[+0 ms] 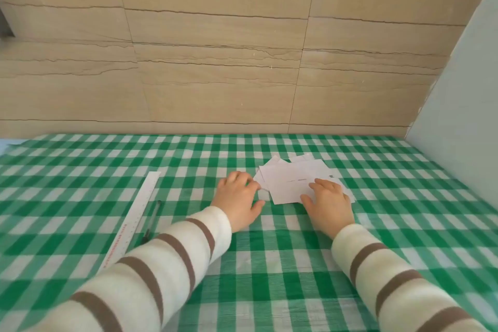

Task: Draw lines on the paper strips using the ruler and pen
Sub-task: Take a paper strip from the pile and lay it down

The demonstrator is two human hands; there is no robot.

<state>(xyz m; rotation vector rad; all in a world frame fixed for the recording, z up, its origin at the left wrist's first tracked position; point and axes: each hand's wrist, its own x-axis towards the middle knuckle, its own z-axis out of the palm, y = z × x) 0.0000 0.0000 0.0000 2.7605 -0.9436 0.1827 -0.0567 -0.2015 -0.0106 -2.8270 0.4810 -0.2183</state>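
Observation:
A loose pile of white paper strips [291, 178] lies on the green checked tablecloth, right of centre. My right hand [330, 203] rests flat on the pile's near right corner, fingers spread. My left hand [238, 197] lies on the cloth at the pile's left edge, its fingertips touching the papers; whether it pinches one I cannot tell. A white ruler [134, 213] lies diagonally to the left, and a dark pen [152, 219] lies beside it on its right. Neither hand touches the ruler or pen.
The green and white checked tablecloth [269, 264] covers the table up to a beige tiled wall [215, 62] at the back. A pale blue panel [463, 83] stands at the right side.

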